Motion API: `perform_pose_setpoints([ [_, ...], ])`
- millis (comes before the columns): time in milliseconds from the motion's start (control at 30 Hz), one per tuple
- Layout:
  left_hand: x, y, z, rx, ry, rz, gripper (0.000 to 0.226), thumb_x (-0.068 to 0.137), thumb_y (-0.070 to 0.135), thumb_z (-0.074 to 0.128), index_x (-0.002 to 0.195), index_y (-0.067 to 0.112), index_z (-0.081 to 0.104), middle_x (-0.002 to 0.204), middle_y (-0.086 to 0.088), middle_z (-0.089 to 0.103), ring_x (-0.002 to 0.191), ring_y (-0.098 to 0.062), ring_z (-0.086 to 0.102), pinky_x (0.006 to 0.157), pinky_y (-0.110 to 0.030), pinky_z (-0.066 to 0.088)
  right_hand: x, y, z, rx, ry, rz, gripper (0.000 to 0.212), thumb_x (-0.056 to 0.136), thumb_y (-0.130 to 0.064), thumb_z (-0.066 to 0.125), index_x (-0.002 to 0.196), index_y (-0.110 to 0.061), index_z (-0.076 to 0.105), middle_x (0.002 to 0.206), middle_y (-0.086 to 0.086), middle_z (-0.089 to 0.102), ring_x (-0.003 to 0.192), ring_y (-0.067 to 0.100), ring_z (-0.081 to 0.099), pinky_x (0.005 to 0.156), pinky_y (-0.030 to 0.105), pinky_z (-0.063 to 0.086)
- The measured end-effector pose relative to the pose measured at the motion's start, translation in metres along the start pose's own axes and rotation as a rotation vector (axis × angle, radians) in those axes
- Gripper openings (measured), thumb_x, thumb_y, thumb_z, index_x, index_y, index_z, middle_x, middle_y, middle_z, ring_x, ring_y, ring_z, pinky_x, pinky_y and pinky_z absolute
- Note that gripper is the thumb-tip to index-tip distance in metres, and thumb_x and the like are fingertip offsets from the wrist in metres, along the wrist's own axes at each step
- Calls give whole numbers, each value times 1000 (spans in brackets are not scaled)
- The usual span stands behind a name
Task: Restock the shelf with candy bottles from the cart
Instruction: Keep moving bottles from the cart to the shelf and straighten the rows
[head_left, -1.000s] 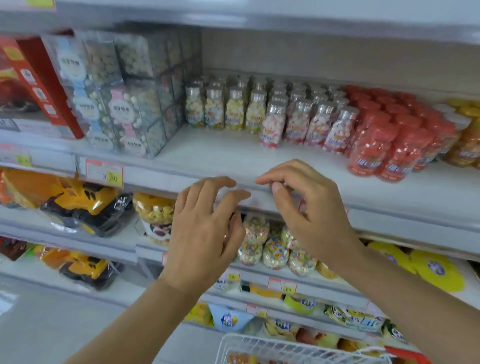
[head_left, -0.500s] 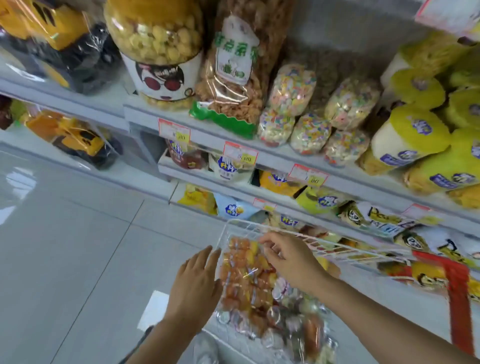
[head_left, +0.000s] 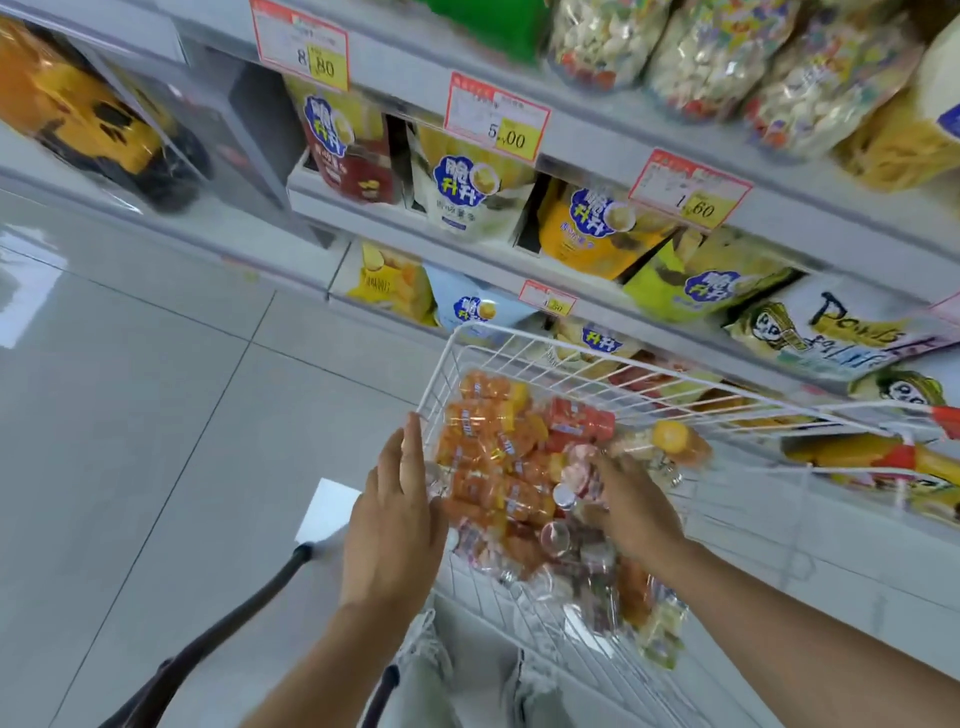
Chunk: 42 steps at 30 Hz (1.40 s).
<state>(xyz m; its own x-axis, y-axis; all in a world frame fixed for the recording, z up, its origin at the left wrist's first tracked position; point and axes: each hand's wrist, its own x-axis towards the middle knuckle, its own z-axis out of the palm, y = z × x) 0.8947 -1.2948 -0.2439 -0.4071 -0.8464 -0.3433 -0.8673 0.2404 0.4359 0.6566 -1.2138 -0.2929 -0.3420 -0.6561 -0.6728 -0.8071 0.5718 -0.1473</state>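
Head view: white wire cart basket (head_left: 524, 340), holding loose heap of orange, red and clear plastic candy bottles (head_left: 483, 467); left hand (head_left: 395, 519) flat, empty, at its left rim; right hand (head_left: 631, 506) fingers down in heap, grasp indeterminate; risk: hasty pull spills neighbours.

Ahead of you, yellow, white and red snack bags (head_left: 470, 187) stand in a row, with red-and-yellow price tags (head_left: 496, 117) just above them. At your upper left is a yellow toy truck (head_left: 78, 109) in clear packaging. Below lie grey floor tiles (head_left: 130, 415), bearing a white paper sheet (head_left: 327, 509).
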Motion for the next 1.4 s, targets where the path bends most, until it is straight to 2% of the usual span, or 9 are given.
perform_pose_setpoints([
  [200,-2,2,0,-16,3,-23,92,95,22,54,144,27,-23,156,-8,23,133,-28,39,104,-39,43,3,-1,-4,-9,143,-116,47,89,-37,65,126,-17,45,115,2,62,101,20,60,71,29,42],
  [300,-2,3,2,42,95,8,81,90,18,61,154,10,12,151,-17,33,133,-36,39,107,-49,39,-4,-4,-17,194,162,-246,45,88,-43,65,122,-18,49,111,-2,61,86,13,59,64,21,43],
  [400,-3,17,-4,-8,239,132,47,95,26,47,139,9,46,132,-10,49,117,-29,44,98,-47,43,-14,-20,-34,344,89,-410,51,86,-43,68,130,-24,49,129,-8,49,106,9,52,83,21,43],
  [633,-9,42,-26,-581,-53,-119,22,91,47,58,111,39,60,65,11,60,55,-1,55,54,-21,41,-32,-67,-62,411,8,-756,55,80,-36,76,129,-26,53,124,-16,48,113,-1,48,93,12,41],
  [833,-25,17,-37,-798,39,-337,22,88,41,66,90,20,62,77,-11,68,76,-35,63,69,-48,50,-43,-80,-51,579,-86,-617,54,91,-33,62,138,-32,35,133,-20,43,121,-10,40,99,8,34],
  [933,-32,3,-36,-866,137,-464,20,88,36,67,92,17,59,83,-11,69,75,-27,66,69,-46,51,-33,-78,-26,405,-153,-387,33,97,-33,52,128,-25,45,117,-3,57,102,14,59,83,31,50],
  [1033,-36,-7,-31,-927,137,-502,18,88,32,68,94,17,60,85,-13,69,73,-21,66,73,-46,52,-24,-72,10,44,-344,-271,22,98,-31,46,82,-16,51,89,9,58,81,17,53,55,25,36],
  [1233,-39,-9,-26,-976,114,-477,19,88,29,67,98,14,61,86,-14,68,68,-14,64,67,-36,50,-25,-76,35,-97,-318,-273,31,92,-41,54,73,-18,47,131,18,44,119,28,48,92,29,42],
  [1400,-38,-8,-33,-995,99,-470,17,88,25,68,98,13,61,83,-12,70,69,-16,64,69,-38,50,-27,-73,28,74,-246,-299,29,88,-31,63,70,-21,42,89,3,50,91,20,52,74,34,44],
])
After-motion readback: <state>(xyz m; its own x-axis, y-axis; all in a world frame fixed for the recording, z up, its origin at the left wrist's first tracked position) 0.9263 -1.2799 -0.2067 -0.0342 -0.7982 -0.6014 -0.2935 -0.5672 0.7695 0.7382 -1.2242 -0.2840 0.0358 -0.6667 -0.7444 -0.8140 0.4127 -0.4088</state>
